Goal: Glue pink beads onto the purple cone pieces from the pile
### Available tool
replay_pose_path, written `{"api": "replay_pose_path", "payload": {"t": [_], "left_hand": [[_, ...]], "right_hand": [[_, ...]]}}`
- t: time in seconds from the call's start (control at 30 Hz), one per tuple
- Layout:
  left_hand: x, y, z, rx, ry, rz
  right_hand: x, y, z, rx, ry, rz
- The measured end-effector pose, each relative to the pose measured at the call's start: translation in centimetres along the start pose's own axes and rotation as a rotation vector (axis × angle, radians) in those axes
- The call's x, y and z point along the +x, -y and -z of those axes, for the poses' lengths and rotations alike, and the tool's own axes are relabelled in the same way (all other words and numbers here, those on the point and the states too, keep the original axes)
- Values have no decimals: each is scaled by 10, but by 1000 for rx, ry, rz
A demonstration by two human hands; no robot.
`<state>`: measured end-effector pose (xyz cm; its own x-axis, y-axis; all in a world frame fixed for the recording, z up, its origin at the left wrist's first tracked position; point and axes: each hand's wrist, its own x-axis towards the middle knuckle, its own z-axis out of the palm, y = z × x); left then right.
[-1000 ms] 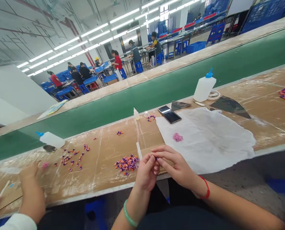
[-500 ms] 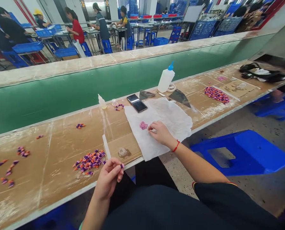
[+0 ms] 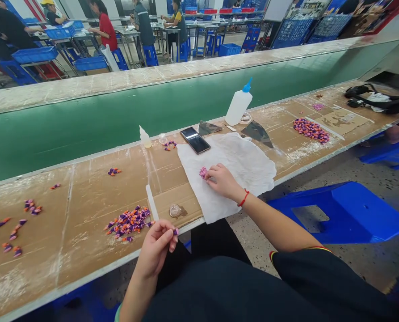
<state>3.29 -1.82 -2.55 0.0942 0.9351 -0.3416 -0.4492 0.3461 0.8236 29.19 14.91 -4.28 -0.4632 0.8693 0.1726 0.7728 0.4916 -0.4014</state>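
Note:
My left hand (image 3: 159, 245) pinches a small purple piece (image 3: 175, 231) between thumb and forefinger, just off the table's front edge. Beside it lies a heap of purple, orange and pink pieces (image 3: 129, 222). On a white cloth (image 3: 249, 163), the bent fingers of my right hand (image 3: 223, 181) come down at the right edge of a small pile of pink and white beads (image 3: 203, 172). Its fingertips are drawn together; whether a bead is between them is too small to tell. A small round clear dish (image 3: 175, 210) sits between my hands.
A phone (image 3: 195, 140) overlaps the cloth's far corner. Behind stand a large white bottle with a blue tip (image 3: 239, 106) and a small dropper bottle (image 3: 145, 137). A white strip (image 3: 152, 202) lies near the heap. A blue stool (image 3: 340, 212) is at right.
The view has shifted slightly. My right fingertips have moved in from beside the bead pile to its edge. My left hand keeps the purple piece pinched.

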Motion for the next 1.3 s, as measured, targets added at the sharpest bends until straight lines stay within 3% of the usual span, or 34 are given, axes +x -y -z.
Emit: {"api": "replay_pose_path", "payload": {"t": [0.7, 1.03, 1.3], "left_hand": [[-1, 2, -11, -25, -51, 4], [2, -2, -26, 33, -12, -39], [-1, 4, -25, 32, -34, -3]], "right_hand": [[1, 3, -8, -74, 66, -17], [-8, -10, -2, 14, 21, -58], [0, 2, -5, 68, 52, -32]]}}
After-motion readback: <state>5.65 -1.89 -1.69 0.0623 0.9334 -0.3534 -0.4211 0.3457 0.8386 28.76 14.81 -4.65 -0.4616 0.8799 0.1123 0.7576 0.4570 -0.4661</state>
